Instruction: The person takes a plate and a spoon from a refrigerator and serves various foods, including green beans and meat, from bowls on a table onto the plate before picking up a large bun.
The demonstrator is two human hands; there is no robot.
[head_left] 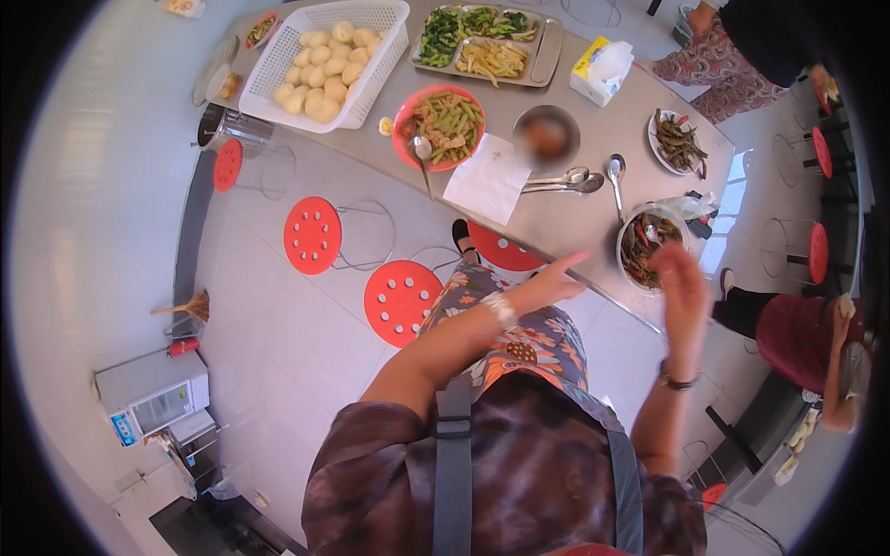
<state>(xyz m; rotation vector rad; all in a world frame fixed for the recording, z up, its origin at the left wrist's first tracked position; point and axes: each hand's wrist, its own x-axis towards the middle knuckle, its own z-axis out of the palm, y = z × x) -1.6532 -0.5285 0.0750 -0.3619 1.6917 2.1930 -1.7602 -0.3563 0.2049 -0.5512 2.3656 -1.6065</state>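
My left hand (551,284) hovers by the front edge of the metal table, fingers stretched out and holding nothing. My right hand (683,278) is raised at the near rim of a bowl of dark green vegetables with red peppers (640,243); motion blurs its fingers, so I cannot tell whether they hold anything. A spoon (652,232) rests in that bowl. Just beyond it lies another spoon (617,185), with several spoons (573,181) to the left beside a white paper sheet (489,178).
Across the table (593,241) stand a white basket of pale buns (382,82), a red bowl of green beans (403,139), a compartment tray (547,54), a dark bowl (560,119), a tissue box (601,88) and a bean plate (676,169). Red stools (312,235) line the near side. People stand at right.
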